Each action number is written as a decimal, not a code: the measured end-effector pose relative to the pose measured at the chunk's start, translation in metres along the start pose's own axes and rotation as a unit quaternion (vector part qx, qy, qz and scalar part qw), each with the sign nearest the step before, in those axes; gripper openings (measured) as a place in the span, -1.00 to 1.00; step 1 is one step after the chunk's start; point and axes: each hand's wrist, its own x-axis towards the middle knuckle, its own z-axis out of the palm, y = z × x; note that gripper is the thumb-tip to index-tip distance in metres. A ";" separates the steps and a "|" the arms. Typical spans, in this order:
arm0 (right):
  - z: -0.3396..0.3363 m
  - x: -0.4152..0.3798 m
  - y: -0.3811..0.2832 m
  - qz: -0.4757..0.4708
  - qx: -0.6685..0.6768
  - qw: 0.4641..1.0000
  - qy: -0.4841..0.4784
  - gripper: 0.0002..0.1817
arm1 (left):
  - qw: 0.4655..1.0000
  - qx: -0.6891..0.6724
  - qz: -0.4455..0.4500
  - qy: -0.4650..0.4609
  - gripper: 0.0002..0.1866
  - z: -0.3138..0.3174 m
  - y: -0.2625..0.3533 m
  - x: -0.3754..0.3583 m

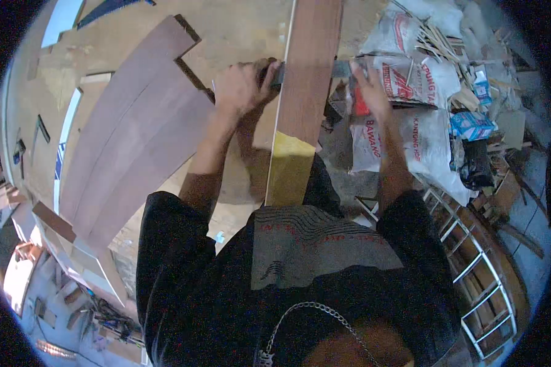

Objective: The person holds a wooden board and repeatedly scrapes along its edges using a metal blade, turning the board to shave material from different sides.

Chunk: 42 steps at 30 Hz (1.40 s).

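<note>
A long reddish-brown board (312, 67) runs away from my body, with a yellow sunlit patch on its near part. Across it lies a dark flat bar (341, 68), which sticks out on both sides. My left hand (243, 87) is closed around the bar's left end, beside the board's left edge. At the right end, my right hand (370, 88) holds the bar with its fingers partly stretched out. Left of my left hand, a large curved panel (134, 122) with a notched end lies on the wooden work surface (239, 30).
White printed sacks (413, 137) and wood scraps (465, 92) lie at the right, with a blue package (471, 125) among them. A metal ladder (480, 272) is at the lower right. A saw (107, 11) lies at the top left. Panels (79, 260) lean at the lower left.
</note>
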 end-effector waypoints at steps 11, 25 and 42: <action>0.090 -0.062 0.049 0.079 0.385 0.902 0.176 -0.33 | 0.938 0.173 0.298 0.038 -0.64 -0.008 -0.009 0.080; 0.063 -0.014 0.036 -0.070 0.265 0.945 0.178 -0.68 | 0.981 0.091 0.160 0.062 -0.39 -0.003 -0.007 0.081; 0.038 -0.013 0.036 -0.113 0.274 0.948 0.112 -0.64 | 0.985 0.124 0.093 0.079 -0.67 0.015 -0.008 0.032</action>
